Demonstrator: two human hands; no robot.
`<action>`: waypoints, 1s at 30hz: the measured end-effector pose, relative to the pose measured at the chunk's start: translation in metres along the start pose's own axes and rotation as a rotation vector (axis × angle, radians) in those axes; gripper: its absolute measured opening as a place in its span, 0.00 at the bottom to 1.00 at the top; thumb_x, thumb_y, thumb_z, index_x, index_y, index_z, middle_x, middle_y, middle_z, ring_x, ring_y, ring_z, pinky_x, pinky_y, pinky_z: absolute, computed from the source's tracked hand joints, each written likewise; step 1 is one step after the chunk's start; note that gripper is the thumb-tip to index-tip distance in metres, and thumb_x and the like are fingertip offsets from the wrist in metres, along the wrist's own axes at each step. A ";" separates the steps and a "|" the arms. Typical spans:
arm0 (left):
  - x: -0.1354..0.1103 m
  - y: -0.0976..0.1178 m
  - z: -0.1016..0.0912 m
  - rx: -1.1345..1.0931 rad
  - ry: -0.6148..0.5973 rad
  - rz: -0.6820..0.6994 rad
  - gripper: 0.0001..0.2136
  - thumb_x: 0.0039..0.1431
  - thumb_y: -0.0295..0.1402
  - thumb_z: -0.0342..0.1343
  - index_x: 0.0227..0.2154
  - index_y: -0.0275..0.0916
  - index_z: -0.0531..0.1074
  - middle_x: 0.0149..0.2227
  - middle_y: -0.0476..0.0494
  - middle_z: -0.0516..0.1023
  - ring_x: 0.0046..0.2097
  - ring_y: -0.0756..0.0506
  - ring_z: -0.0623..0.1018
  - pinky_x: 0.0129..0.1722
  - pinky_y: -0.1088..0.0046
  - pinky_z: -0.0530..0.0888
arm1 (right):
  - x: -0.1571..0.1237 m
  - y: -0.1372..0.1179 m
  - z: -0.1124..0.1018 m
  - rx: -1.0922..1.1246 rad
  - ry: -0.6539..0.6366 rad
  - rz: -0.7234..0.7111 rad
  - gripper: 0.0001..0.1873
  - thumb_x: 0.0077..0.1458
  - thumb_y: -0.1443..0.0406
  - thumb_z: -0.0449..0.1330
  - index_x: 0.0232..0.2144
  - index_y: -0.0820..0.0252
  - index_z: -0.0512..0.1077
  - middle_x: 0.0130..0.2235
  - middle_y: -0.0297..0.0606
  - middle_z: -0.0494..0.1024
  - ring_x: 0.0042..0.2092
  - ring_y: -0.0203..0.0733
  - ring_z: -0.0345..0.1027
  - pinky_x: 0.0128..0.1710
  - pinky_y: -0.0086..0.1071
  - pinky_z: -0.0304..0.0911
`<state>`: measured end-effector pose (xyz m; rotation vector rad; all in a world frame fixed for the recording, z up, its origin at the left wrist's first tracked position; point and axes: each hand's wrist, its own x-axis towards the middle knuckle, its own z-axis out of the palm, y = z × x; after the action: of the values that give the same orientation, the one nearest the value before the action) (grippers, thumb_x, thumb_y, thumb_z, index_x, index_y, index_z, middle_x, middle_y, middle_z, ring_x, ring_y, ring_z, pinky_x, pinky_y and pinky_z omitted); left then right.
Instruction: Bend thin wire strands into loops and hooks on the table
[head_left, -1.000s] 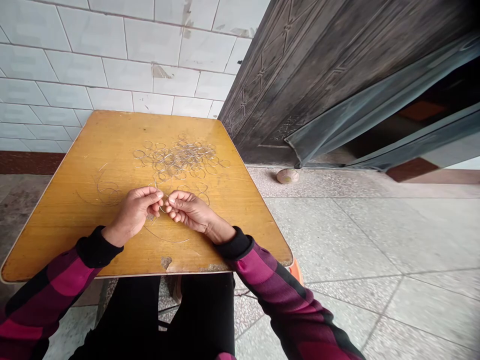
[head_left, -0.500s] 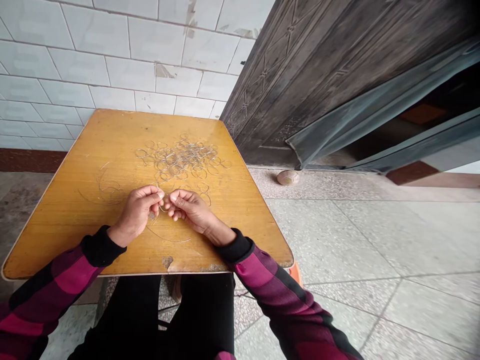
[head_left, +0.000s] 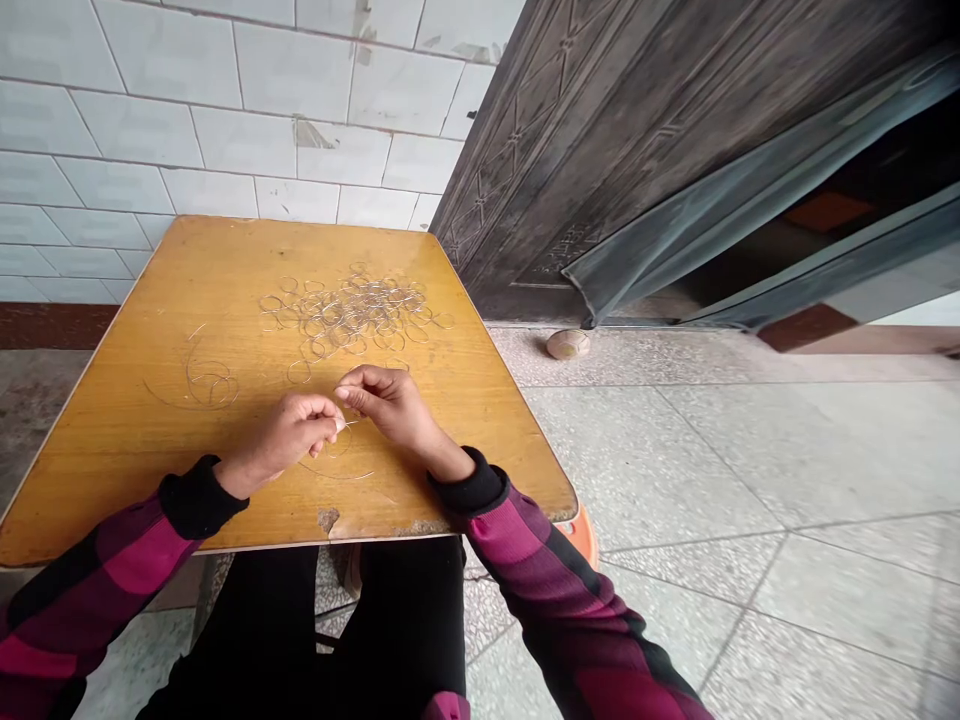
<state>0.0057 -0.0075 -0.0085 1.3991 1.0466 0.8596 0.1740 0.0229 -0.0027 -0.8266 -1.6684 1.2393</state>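
My left hand (head_left: pixel 300 432) is closed in a pinch on a thin metal wire (head_left: pixel 351 423), whose short bright end sticks out to the right of the fingertips. A loop of the wire seems to hang below that hand. My right hand (head_left: pixel 390 402) is just above and right of it, thumb and forefinger pressed together; what sits between them is too small to tell. Beyond the hands a tangled pile of wire rings (head_left: pixel 360 305) lies on the wooden table (head_left: pixel 465 440). Several longer curved wires (head_left: pixel 206 385) lie to the left.
One curved wire (head_left: pixel 337 477) lies near the front of the table, close to a chipped spot on its edge. A white tiled wall (head_left: pixel 150 130) stands behind. To the right are a dark carved wooden door (head_left: pixel 517 180), a roundish stone (head_left: pixel 568 345) on the floor and an orange stool (head_left: pixel 581 535).
My left hand has moved right and slightly down with the wire. The right hand has shifted a little up and turned, its fingertips now above the left ones. The view has shifted slightly.
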 end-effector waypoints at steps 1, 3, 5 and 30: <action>0.000 0.000 0.000 -0.004 -0.022 -0.010 0.05 0.45 0.28 0.53 0.17 0.37 0.69 0.18 0.52 0.68 0.18 0.54 0.65 0.20 0.77 0.61 | 0.000 -0.001 0.000 -0.012 -0.017 -0.005 0.13 0.54 0.57 0.64 0.25 0.59 0.74 0.24 0.30 0.70 0.26 0.31 0.60 0.29 0.27 0.59; 0.000 0.000 0.000 -0.026 -0.068 -0.039 0.05 0.44 0.29 0.53 0.17 0.37 0.69 0.18 0.51 0.68 0.18 0.54 0.65 0.19 0.77 0.62 | 0.000 -0.002 -0.001 -0.020 -0.056 -0.013 0.12 0.54 0.58 0.64 0.25 0.59 0.75 0.25 0.31 0.71 0.27 0.31 0.62 0.31 0.27 0.60; 0.000 0.001 0.000 -0.049 -0.104 -0.067 0.04 0.44 0.29 0.53 0.18 0.37 0.70 0.19 0.51 0.69 0.17 0.54 0.64 0.19 0.76 0.62 | 0.001 -0.001 -0.003 -0.012 -0.097 -0.020 0.12 0.53 0.57 0.64 0.24 0.59 0.76 0.25 0.32 0.72 0.28 0.32 0.64 0.31 0.28 0.61; 0.008 0.010 -0.013 -0.542 0.345 0.025 0.07 0.42 0.30 0.63 0.21 0.34 0.71 0.21 0.51 0.71 0.21 0.55 0.66 0.21 0.79 0.63 | -0.007 0.029 0.018 -0.169 0.008 -0.107 0.20 0.51 0.57 0.67 0.41 0.61 0.68 0.29 0.31 0.74 0.26 0.31 0.66 0.26 0.27 0.63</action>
<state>-0.0020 0.0046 0.0024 0.8242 0.9515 1.3201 0.1609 0.0185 -0.0345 -0.8301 -1.8048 1.0311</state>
